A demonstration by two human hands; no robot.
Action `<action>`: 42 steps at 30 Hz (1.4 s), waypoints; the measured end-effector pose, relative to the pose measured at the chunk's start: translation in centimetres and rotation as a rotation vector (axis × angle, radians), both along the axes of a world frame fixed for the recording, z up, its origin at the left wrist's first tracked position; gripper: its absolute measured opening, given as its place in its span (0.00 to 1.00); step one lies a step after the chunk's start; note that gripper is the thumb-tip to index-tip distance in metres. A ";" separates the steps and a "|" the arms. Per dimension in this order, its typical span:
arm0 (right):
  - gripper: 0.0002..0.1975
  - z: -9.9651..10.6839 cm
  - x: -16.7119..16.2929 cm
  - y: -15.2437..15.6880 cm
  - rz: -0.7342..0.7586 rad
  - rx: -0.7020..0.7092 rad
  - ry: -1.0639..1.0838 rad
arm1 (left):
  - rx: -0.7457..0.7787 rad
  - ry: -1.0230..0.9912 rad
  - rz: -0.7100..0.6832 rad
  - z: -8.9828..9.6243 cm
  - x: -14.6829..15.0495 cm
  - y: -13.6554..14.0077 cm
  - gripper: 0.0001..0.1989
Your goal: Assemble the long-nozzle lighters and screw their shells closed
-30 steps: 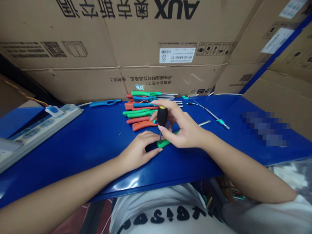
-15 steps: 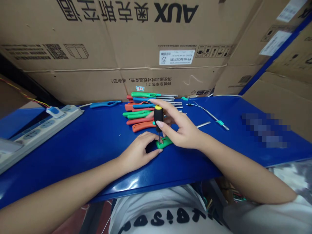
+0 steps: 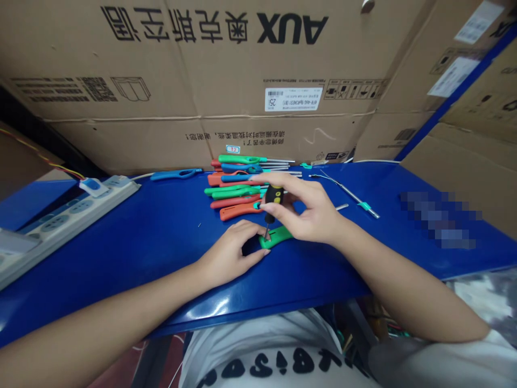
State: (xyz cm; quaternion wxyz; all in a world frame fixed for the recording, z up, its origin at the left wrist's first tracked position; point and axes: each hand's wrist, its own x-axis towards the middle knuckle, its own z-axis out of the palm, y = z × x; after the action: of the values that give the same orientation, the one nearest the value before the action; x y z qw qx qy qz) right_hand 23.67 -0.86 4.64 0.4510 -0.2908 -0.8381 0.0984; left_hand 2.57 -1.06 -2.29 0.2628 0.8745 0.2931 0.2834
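My right hand [image 3: 309, 210] grips a short black screwdriver [image 3: 274, 195] with yellow marks on its handle. The shaft slants down to the end of a green long-nosed lighter [image 3: 280, 235] lying on the blue table. Thumb and forefinger of my left hand [image 3: 230, 252] close on either side of that same end. The lighter's front part is hidden under my right hand, though its metal tip shows beyond it. Behind my hands lies a pile of similar lighters: an orange one [image 3: 238, 210] nearest, then red, green and blue ones.
A blue lighter body [image 3: 175, 174] lies apart at the back left, near a white power strip [image 3: 67, 213]. To the right rests a loose metal tube [image 3: 355, 198] with wires. A tiny screw-like piece [image 3: 199, 224] sits left of the pile. A large carton [image 3: 194, 70] walls the back.
The screwdriver has gone from nearly upright to tilted, its handle leaning to the right. My right hand has shifted slightly right with it. My left hand keeps its place on the green lighter.
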 end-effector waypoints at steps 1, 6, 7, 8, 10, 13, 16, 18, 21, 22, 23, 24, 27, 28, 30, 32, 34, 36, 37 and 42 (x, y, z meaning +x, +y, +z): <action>0.17 -0.1 0.0 0.1 -0.059 0.072 0.009 | 0.006 -0.002 0.000 0.0 0.0 0.0 0.08; 0.18 -0.3 0.1 0.1 -0.101 0.153 0.001 | 0.006 -0.009 -0.004 0.1 0.0 0.0 0.08; 0.20 -0.1 0.1 0.1 -0.057 0.105 -0.004 | 0.001 -0.009 -0.006 0.1 0.1 0.0 0.08; 0.21 0.0 0.0 0.1 -0.019 0.061 -0.007 | -0.003 -0.010 -0.007 0.2 0.1 0.0 0.08; 0.18 0.2 0.0 0.2 0.001 0.053 0.020 | -0.004 -0.011 -0.008 0.2 0.1 0.0 0.08; 0.10 0.2 0.0 0.3 -0.069 0.214 0.079 | 0.001 -0.012 -0.012 0.3 0.1 -0.1 0.07; 0.10 -0.1 0.0 0.3 -0.107 0.291 0.048 | 0.001 -0.012 -0.013 0.2 0.0 -0.1 0.08; 0.17 -0.1 0.1 0.1 -0.060 0.202 -0.002 | -0.004 -0.007 -0.009 0.1 0.0 -0.1 0.08; 0.21 0.0 0.0 0.0 0.030 0.066 -0.025 | -0.002 -0.001 -0.008 0.1 0.1 0.0 0.08; 0.19 0.1 -0.1 0.0 0.031 0.073 -0.010 | 0.002 0.000 -0.010 0.0 0.1 0.0 0.08; 0.16 0.1 -0.1 0.0 0.010 0.112 0.013 | 0.008 -0.002 -0.011 0.0 0.1 0.0 0.08; 0.12 0.0 -0.2 0.1 -0.024 0.172 0.035 | 0.013 -0.005 -0.013 0.0 0.1 0.1 0.08; 0.09 -0.2 -0.1 0.1 -0.101 0.306 0.064 | 0.016 -0.007 -0.019 0.0 0.1 0.1 0.08; 0.11 -0.2 -0.1 0.0 -0.080 0.293 0.053 | 0.015 -0.005 -0.019 0.1 0.1 0.1 0.08; 0.18 -0.2 0.0 -0.2 0.008 0.181 0.017 | 0.012 0.001 -0.016 0.1 0.1 0.0 0.08; 0.24 -0.2 0.1 -0.3 0.081 0.054 -0.009 | 0.010 0.002 -0.015 0.1 0.1 0.0 0.08; 0.24 -0.1 0.1 -0.3 0.079 0.030 -0.014 | 0.014 0.002 -0.020 0.0 0.0 0.1 0.09; 0.20 -0.1 0.0 -0.2 0.027 0.134 -0.005 | 0.021 0.006 -0.025 0.0 0.0 0.1 0.09; 0.16 -0.2 0.0 -0.1 -0.003 0.204 0.001 | 0.022 0.011 -0.030 0.0 0.0 0.1 0.10; 0.13 -0.5 0.2 -0.2 -0.052 0.282 -0.030 | 0.007 0.035 -0.053 0.2 0.1 0.1 0.12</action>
State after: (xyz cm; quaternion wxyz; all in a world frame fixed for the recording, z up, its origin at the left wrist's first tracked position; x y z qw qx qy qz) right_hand 23.83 -1.02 4.12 0.4773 -0.2476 -0.8423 -0.0365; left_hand 2.68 -0.98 -2.08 0.2618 0.8877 0.2733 0.2621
